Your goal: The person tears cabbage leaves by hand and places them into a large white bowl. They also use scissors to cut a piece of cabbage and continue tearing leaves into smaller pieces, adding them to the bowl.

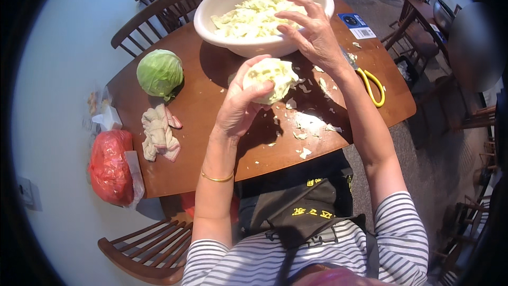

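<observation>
My left hand (239, 100) is closed round a pale, partly torn piece of cabbage (276, 80), held above the table near its middle. Beyond it stands a big white bowl (209, 26) heaped with torn cabbage leaves (256, 13). Over the bowl's right side is my right hand (317, 39), its fingers spread and curved, with nothing seen between them. A whole green cabbage (160, 73) sits on the table to the left. Small cabbage scraps (304, 152) lie scattered below and right of my hands.
The brown wooden table (211, 153) also bears crumpled cloth gloves (160, 133), scissors with yellow handles (373, 87) and a blue-and-white card (356, 25). At its left edge are a red plastic bag (111, 167) and a white box (108, 119). Wooden chairs (151, 251) stand around.
</observation>
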`<move>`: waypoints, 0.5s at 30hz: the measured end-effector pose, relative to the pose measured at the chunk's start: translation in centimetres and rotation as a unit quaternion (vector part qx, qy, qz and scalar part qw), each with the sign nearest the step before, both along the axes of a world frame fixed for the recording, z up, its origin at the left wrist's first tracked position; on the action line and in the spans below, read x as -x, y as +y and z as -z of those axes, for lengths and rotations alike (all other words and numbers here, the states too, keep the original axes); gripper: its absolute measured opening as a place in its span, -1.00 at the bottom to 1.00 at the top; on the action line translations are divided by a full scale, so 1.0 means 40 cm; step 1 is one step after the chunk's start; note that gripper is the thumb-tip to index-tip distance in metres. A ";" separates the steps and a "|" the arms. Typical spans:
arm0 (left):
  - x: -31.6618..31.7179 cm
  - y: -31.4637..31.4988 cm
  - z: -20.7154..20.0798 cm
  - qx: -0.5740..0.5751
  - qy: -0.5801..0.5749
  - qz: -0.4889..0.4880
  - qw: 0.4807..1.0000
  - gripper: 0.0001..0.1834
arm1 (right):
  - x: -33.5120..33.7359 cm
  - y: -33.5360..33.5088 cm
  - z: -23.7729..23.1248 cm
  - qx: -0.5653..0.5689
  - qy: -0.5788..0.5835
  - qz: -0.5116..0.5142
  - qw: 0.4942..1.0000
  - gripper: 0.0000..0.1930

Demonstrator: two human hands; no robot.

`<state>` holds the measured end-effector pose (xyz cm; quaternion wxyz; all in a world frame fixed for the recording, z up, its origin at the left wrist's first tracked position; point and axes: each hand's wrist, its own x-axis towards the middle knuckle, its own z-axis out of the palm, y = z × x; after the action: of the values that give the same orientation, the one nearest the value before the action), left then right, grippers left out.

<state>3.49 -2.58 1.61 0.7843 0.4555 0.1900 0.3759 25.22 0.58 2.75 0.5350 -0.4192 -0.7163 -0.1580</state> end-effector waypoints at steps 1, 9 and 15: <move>0.002 -0.001 0.003 -0.006 0.016 -0.025 1.000 -0.44 | 0.007 0.005 0.004 -0.004 -0.025 -0.008 1.000 -0.76; 0.007 0.017 0.007 -0.040 0.016 -0.104 0.994 -0.52 | 0.089 -0.086 -0.011 0.280 0.024 -0.226 0.932 -0.66; 0.003 0.008 0.018 -0.005 0.007 -0.142 0.990 -0.47 | 0.105 -0.075 0.000 0.245 0.078 -0.249 0.934 -0.80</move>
<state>3.37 -2.25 0.91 0.7190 0.4305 0.2564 0.4817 21.02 -2.44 2.76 0.4923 -0.3567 -0.7700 0.1937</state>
